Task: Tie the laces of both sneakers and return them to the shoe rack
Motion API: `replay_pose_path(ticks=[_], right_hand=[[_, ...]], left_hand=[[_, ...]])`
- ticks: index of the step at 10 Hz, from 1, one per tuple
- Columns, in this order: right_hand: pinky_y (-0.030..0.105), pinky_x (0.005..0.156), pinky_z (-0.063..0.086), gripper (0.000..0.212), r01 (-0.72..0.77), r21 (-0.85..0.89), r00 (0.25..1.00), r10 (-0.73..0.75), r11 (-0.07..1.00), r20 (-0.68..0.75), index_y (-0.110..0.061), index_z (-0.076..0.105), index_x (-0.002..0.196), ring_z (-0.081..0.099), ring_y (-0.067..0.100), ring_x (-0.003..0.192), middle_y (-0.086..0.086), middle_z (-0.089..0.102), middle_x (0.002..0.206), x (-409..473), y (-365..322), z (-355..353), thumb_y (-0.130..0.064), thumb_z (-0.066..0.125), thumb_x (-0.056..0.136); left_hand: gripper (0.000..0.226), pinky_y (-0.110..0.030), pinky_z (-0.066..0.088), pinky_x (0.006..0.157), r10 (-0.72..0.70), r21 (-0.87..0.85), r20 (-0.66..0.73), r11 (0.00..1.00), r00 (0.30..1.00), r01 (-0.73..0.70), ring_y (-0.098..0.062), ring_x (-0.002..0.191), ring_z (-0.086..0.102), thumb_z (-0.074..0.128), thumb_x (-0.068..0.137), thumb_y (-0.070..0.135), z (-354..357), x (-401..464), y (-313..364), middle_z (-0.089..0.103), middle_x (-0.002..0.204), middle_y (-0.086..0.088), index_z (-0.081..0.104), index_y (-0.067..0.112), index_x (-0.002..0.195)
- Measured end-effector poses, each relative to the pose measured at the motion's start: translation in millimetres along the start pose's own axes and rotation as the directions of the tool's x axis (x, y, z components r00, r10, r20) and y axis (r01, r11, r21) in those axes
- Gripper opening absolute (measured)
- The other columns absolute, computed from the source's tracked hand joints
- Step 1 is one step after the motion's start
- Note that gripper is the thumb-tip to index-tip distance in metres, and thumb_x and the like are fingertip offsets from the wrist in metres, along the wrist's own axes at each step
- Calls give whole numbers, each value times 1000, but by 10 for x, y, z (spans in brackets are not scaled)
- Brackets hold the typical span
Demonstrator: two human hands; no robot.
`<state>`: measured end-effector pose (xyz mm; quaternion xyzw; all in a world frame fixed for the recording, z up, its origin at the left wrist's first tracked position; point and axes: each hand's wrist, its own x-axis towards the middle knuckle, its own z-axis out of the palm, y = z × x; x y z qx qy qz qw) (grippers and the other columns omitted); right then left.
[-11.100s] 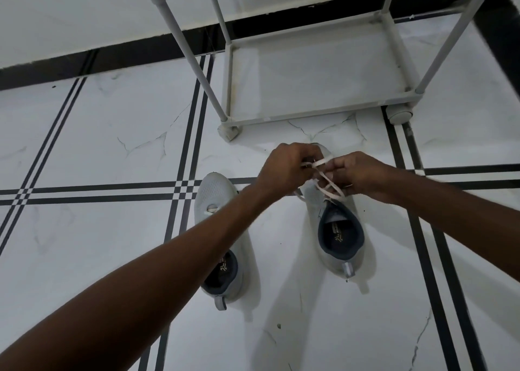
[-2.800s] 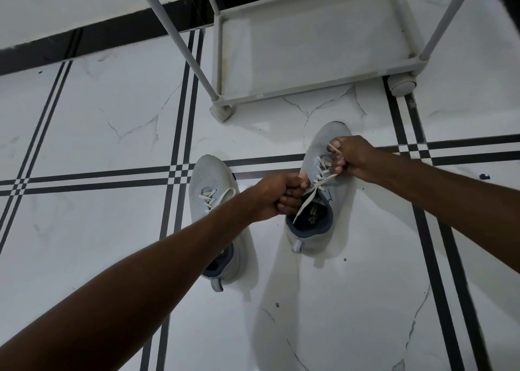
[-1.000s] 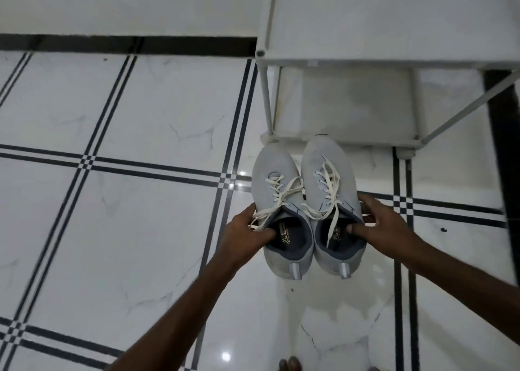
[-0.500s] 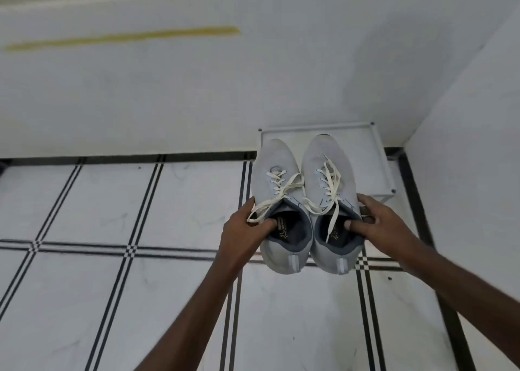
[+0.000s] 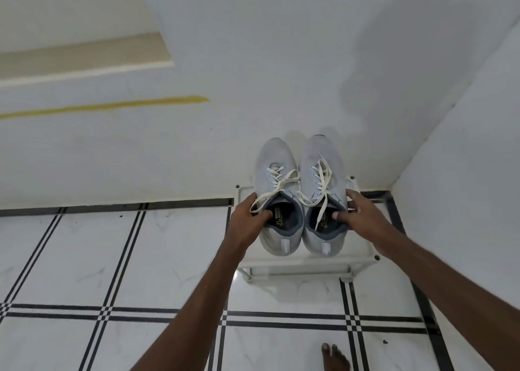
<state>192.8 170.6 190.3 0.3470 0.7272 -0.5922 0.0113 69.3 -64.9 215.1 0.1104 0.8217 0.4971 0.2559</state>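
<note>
Head view, looking down: left hand (image 5: 247, 218) closed on the collar of the left sneaker (image 5: 277, 199), thumb hooked inside the opening, fingers wrapped around the outer wall. Right hand (image 5: 356, 215) closed the same way on the right sneaker (image 5: 323, 193), thumb inside, fingers along the outer side. Both sneakers side by side, touching, toes toward the wall, held over the top shelf of the shoe rack (image 5: 363, 258) in the corner; soles resting on it or just above, cannot tell. Laces (image 5: 284, 182) crossed and looped on each shoe, loose ends trailing into the openings; bows seemingly done, though how tight, hard to judge. Step in hand, judging by all this: the return to the rack, tying finished. Next move calls for lowering the pair flat, heels inside the front rail, toes short of the wall, then slipping both thumbs out without dragging the laces or tipping a shoe off the edge.
</note>
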Motion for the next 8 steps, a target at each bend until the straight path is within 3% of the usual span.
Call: replay_pose_path(ticks=[2, 4, 7, 8], right_hand=[[44, 93, 55, 53, -45, -26, 998, 46, 999, 50, -24, 55, 130, 65, 25, 106, 2, 68, 111, 1059, 609, 43, -3, 69, 83], [34, 83, 51, 48, -129, -72, 987, 135, 989, 91, -21, 56, 126, 64, 26, 101, -3, 66, 101, 1697, 1279, 273, -1, 69, 84], [33, 89, 48, 56, -183, -123, 972, 199, 975, 126, -22, 51, 134, 61, 25, 109, 1, 65, 117, 1850, 1835, 459, -5, 70, 84], [38, 97, 47, 54, -186, -127, 975, 199, 974, 102, -21, 50, 134, 59, 27, 116, 2, 63, 124, 1842, 1842, 493, -16, 72, 85]], left_hand=[[15, -26, 46, 70, -58, 7, 16, 998, 998, 58, -11, 77, 58, 61, 79, 14, 551, 943, -619, 68, 87, 2, 62, 21, 93], [19, -30, 44, 68, -188, 43, 38, 982, 981, 186, -15, 76, 54, 59, 75, 16, 950, 1436, -1317, 66, 88, -9, 58, 11, 93], [36, -41, 54, 85, -250, 63, 108, 968, 962, 244, -25, 98, 65, 61, 79, 12, 1118, 1509, -1857, 71, 102, -2, 62, 22, 114], [39, -37, 52, 85, -273, 60, 114, 962, 955, 268, -26, 105, 63, 67, 83, 12, 1111, 1497, -1817, 68, 111, 0, 59, 19, 121]])
